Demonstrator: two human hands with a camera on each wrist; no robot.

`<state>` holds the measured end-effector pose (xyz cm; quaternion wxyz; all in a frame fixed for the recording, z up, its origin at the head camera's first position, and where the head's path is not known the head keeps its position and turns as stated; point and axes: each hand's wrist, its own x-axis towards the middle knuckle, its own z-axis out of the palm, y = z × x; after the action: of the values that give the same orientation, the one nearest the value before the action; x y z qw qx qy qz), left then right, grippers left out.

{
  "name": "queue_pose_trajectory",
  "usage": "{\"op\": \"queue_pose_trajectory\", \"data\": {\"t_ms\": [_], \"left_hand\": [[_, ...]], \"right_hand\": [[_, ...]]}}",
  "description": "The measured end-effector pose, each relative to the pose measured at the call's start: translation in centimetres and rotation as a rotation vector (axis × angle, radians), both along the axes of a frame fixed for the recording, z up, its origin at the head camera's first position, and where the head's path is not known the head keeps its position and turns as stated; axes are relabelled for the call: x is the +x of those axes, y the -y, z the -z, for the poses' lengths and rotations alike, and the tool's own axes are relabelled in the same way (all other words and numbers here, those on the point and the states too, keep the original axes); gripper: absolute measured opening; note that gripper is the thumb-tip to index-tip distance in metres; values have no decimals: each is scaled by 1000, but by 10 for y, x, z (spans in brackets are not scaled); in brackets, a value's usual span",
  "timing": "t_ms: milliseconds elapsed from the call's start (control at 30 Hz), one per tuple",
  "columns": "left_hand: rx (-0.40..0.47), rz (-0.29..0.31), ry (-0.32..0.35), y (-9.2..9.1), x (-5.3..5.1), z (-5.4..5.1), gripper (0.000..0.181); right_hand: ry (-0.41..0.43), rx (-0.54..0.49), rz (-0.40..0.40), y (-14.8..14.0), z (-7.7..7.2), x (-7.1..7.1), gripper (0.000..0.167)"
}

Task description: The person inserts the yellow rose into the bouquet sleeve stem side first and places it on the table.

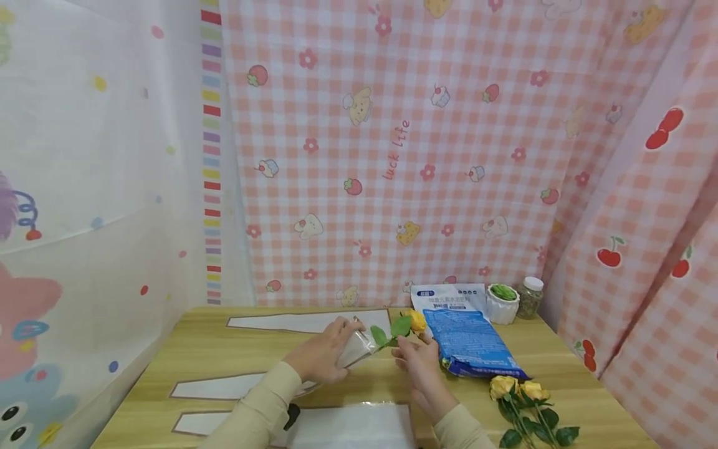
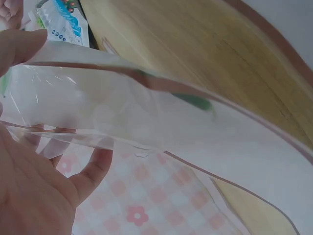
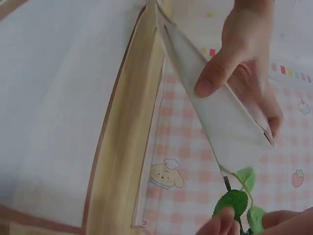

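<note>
My left hand (image 1: 320, 355) holds a clear flower sleeve (image 1: 354, 350) with a brown border, its thumb on one side and fingers on the other. The sleeve's mouth gapes toward the right in the left wrist view. A yellow rose (image 1: 416, 320) with green leaves (image 3: 232, 203) is at that mouth; its stem end reaches the sleeve opening. My right hand (image 1: 417, 368) pinches the rose's stem among the leaves, as the fingertips (image 3: 222, 225) show in the right wrist view. Through the film, a green patch (image 2: 193, 101) shows farther down the sleeve.
More flat sleeves (image 1: 359, 430) lie on the wooden table (image 1: 185, 349). To the right are a blue bag (image 1: 471, 337), a white bag (image 1: 449, 298), a potted succulent (image 1: 502, 305), a lidded jar (image 1: 530, 299) and two yellow roses (image 1: 518, 390).
</note>
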<state>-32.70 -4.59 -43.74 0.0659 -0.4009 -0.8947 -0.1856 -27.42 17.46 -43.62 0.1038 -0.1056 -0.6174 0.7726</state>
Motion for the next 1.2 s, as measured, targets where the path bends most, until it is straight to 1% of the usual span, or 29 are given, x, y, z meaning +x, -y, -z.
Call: {"op": "queue_pose_trajectory", "data": {"t_ms": [67, 133, 200, 300, 400, 500, 567, 700, 833, 933, 1100, 1200], "left_hand": [[-9, 5, -10, -2, 1, -1, 85], [-21, 5, -23, -3, 2, -1, 84], [-30, 2, -34, -4, 2, 0, 84], [-39, -6, -30, -5, 3, 1, 84], [-41, -4, -26, -5, 4, 0, 84], [-40, 0, -29, -5, 4, -1, 84], [-42, 3, -31, -5, 5, -2, 84], [-55, 1, -31, -6, 5, -2, 84], [-60, 11, -44, -6, 5, -2, 84], [-64, 18, -51, -5, 5, -2, 86], [-73, 25, -54, -5, 6, -2, 92], [-66, 31, -55, -5, 7, -2, 92]], "right_hand": [[0, 65, 43, -5, -3, 2, 75], [-1, 125, 59, -9, -6, 3, 76], [2, 149, 59, -11, -9, 4, 75], [15, 153, 43, -12, -10, 4, 75], [49, 123, 20, -15, -9, 5, 79], [92, 65, -5, -18, -10, 4, 81], [117, 18, -24, -20, -10, 4, 80], [141, -58, -51, -22, -11, 5, 76], [124, -59, -55, -21, -16, 6, 76], [88, -12, -64, -19, -20, 7, 75], [20, 62, -81, -15, -24, 9, 65], [-1, 95, -84, -13, -26, 10, 61]]}}
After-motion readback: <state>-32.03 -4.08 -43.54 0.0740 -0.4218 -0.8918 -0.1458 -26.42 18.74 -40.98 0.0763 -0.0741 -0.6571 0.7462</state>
